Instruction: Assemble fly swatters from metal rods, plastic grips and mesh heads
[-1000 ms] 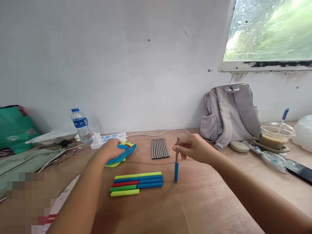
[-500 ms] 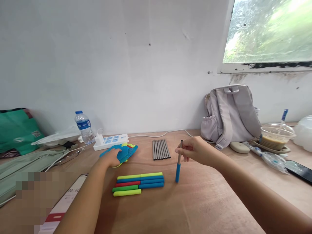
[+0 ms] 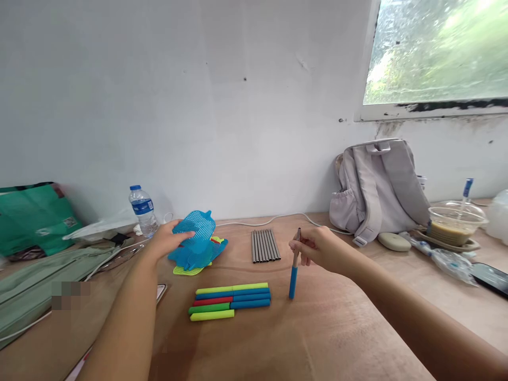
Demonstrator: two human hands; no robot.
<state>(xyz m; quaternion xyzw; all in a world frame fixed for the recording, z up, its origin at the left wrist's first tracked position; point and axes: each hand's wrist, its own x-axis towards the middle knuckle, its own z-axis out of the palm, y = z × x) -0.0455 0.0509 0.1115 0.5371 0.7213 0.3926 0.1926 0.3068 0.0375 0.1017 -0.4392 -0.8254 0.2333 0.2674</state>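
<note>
My left hand point(image 3: 167, 241) grips a blue perforated fly swatter head point(image 3: 198, 226), raised and tilted above a pile. That pile holds more blue swatter heads point(image 3: 198, 258), with yellow and red parts showing at its edges. In my right hand point(image 3: 311, 246), thumb and fingers pinch a metal rod point(image 3: 296, 258) whose lower end sits in a blue handle point(image 3: 292, 286). Rod and handle stand nearly upright over the table. Between my hands, several bare metal rods point(image 3: 265, 246) lie side by side. Closer to me are yellow, blue, red and green handles point(image 3: 212, 308) in rows.
A white power strip is largely hidden behind my left hand. Left of it stand a water bottle point(image 3: 143, 211) and a green bag point(image 3: 35, 217). A grey backpack point(image 3: 377, 190), a drink cup point(image 3: 456, 227) and a phone point(image 3: 492, 278) occupy the right side.
My left hand has lifted one blue fly swatter head up off the pile. My right hand keeps the rod and handle in nearly the same place. The view has shifted slightly.
</note>
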